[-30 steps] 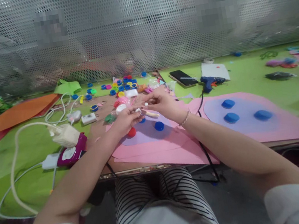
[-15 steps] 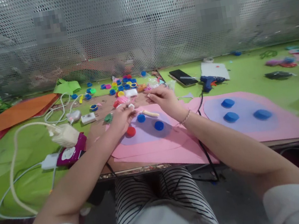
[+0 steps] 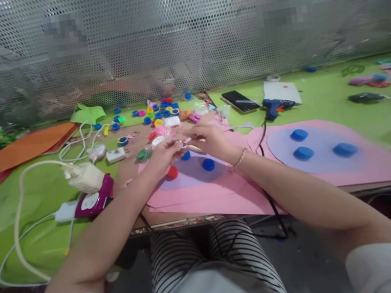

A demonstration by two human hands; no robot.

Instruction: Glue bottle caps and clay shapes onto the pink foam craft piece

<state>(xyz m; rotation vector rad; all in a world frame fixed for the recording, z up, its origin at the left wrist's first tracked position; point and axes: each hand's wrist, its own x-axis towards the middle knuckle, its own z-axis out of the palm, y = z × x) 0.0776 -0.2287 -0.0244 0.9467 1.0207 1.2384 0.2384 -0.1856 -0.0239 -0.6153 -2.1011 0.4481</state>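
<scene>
My left hand [image 3: 166,157] is closed in a pinch on a small white piece [image 3: 186,141], too small to make out. The fingertips of my right hand [image 3: 212,140] meet it from the other side and pinch the same piece. Under both hands lies pink paper [image 3: 203,192] with a lilac paper shape [image 3: 193,179] on it. Two blue bottle caps [image 3: 208,164] and a red bottle cap [image 3: 172,172] rest on the lilac paper. A pale cream strip [image 3: 195,149] lies there too, partly covered by my right hand.
At right, a second pink sheet [image 3: 379,162] carries several blue caps. Behind it are a blue glue gun [image 3: 274,106] with a black cord and a phone [image 3: 239,101]. Loose caps [image 3: 165,109] are scattered at the back. Plugs and a purple power adapter [image 3: 94,199] with cables lie left.
My right hand has moved left and down to meet my left hand, and its fingers now touch the small white piece. My left hand has shifted slightly.
</scene>
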